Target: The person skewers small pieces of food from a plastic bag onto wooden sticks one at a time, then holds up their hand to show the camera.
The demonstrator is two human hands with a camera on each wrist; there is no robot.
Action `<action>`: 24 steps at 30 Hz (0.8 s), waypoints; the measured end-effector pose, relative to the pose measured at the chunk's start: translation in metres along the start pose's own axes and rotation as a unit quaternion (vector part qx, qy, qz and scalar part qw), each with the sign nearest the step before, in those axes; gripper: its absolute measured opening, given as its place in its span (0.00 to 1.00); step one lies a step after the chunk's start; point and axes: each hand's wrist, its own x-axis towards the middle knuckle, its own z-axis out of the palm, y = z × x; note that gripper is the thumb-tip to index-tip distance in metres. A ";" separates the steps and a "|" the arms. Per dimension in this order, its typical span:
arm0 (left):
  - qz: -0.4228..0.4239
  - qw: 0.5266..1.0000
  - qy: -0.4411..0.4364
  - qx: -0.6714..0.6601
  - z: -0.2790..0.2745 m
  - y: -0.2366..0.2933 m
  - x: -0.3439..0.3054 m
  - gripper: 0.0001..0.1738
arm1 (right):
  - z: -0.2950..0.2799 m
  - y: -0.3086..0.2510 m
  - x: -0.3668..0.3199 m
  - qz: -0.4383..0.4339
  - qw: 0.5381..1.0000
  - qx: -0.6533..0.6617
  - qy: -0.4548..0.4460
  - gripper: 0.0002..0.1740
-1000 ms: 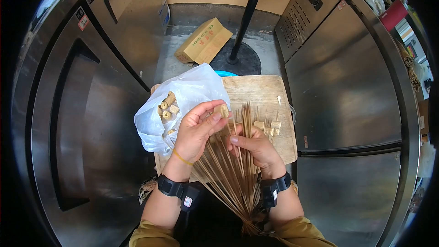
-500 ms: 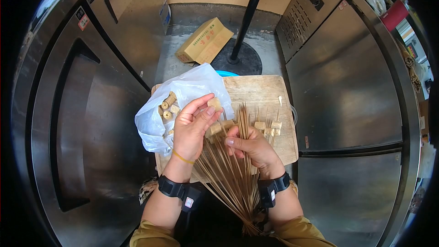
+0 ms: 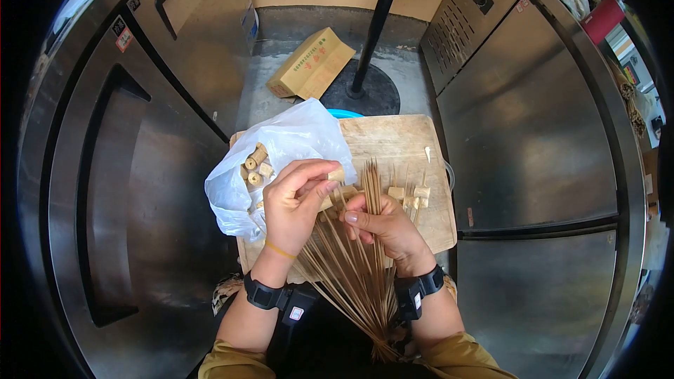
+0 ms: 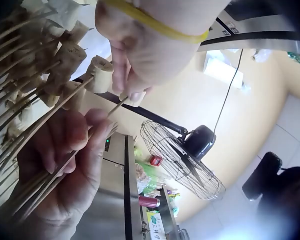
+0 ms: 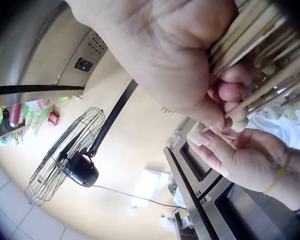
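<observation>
My left hand (image 3: 295, 203) pinches a pale, roll-shaped piece (image 3: 336, 175) between thumb and fingertips. In the left wrist view a thin stick (image 4: 118, 106) reaches up to that piece from the right hand. My right hand (image 3: 390, 230) grips a bundle of thin wooden sticks (image 3: 373, 186), whose lower ends gather near the lap. Other sticks fan out between the two wrists, and in the left wrist view several carry rolled pieces (image 4: 99, 75). At the left hand's side, a white plastic bag (image 3: 232, 186) lies open with several rolled pieces (image 3: 255, 178) inside.
The wooden board (image 3: 393, 133) bears several pieces on sticks (image 3: 421, 192) at its right. Behind it are a cardboard box (image 3: 312, 63), a black pole (image 3: 379, 21) on a round base and a blue rim (image 3: 345, 113). Steel cabinets (image 3: 526, 126) flank both sides.
The left hand first rose away from the right hand with its piece, then came down over the stick tip. The right hand has shifted slightly left, still gripping the sticks.
</observation>
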 end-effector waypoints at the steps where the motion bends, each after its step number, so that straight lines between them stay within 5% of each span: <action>1: 0.008 1.000 -0.003 0.017 0.001 0.003 0.000 0.11 | 0.000 0.000 0.000 -0.002 1.000 0.001 0.000 0.07; 24: 0.156 0.952 -0.021 0.261 0.012 0.007 -0.013 0.07 | 0.000 -0.002 -0.005 -0.008 0.998 0.008 0.057 0.05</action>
